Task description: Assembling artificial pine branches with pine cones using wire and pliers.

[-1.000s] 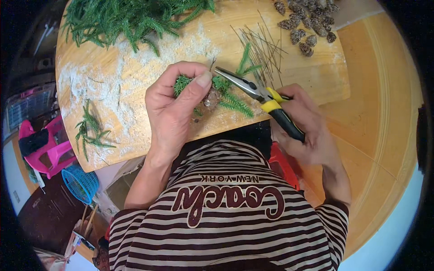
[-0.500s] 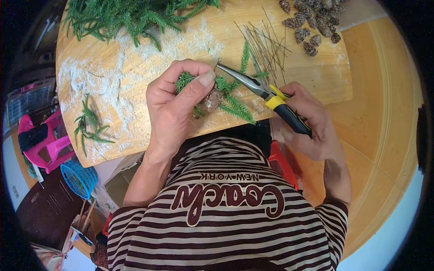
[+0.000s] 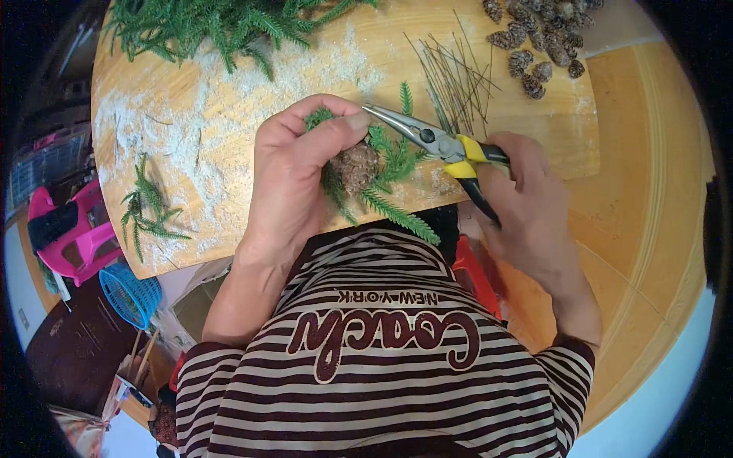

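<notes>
My left hand [image 3: 294, 172] grips a small bundle of green sprigs with a brown pine cone [image 3: 357, 166] at the near edge of a wooden board [image 3: 229, 130]. My right hand [image 3: 527, 202] holds yellow-and-black long-nose pliers [image 3: 439, 143]. Their jaw tips reach the top of the bundle, right by my left thumb. More green sprigs [image 3: 393, 210] stick out below and to the right of the cone.
A heap of green branches [image 3: 221, 27] lies at the board's far left, thin wires [image 3: 454, 72] at its middle, several pine cones [image 3: 538, 38] at the far right. A loose sprig [image 3: 145, 210] lies near the left edge. Pink stool [image 3: 65, 229] and blue basket [image 3: 130, 294] stand on the floor.
Both hands have stayed close together on the bundle. The pliers' tips have shifted slightly left toward my left thumb, and the bundle has turned a little in my left hand.
</notes>
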A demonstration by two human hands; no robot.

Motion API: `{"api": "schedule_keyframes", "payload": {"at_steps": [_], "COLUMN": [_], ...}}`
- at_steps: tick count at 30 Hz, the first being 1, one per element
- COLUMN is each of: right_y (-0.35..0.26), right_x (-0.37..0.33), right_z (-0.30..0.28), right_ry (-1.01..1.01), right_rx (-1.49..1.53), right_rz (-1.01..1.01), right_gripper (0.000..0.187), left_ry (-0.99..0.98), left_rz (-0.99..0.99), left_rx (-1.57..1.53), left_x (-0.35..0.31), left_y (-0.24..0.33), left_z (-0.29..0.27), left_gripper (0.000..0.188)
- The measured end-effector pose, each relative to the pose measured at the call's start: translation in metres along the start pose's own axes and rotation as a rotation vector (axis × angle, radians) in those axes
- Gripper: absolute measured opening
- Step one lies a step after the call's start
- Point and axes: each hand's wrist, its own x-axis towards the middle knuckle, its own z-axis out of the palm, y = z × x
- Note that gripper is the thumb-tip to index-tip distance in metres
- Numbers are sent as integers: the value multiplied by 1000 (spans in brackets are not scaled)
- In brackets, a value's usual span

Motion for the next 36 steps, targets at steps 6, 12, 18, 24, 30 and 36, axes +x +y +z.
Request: {"api": "schedule_keyframes", "payload": {"at_steps": [6,12,18,24,30,36], "right_y": [-10,-5,-3,-3,-8,-8], "right_x": [4,1,7,8,7,8], "right_z": [-12,-15,-4,-1,-3,-6], "right_ry": [-43,-38,3,-39,-78,-72], "right_rx": [-64,416,644,553,347,423], "right_rz": [-8,55,97,45,9,41], "right_gripper": [39,27,24,26,30,28], "left_ry": [27,26,-54,-21,-22,-55], "left_rz": [-25,62,60,49,2,-2], "left_rx": [-44,-26,-44,-27,-13,-45], "left_x": [-3,-4,-6,-8,-6,-8], "left_y": [-1,1,4,5,3,4], "left_z": [0,-4,-8,-9,-12,-12], "left_gripper": [7,7,7,8,9,12]}}
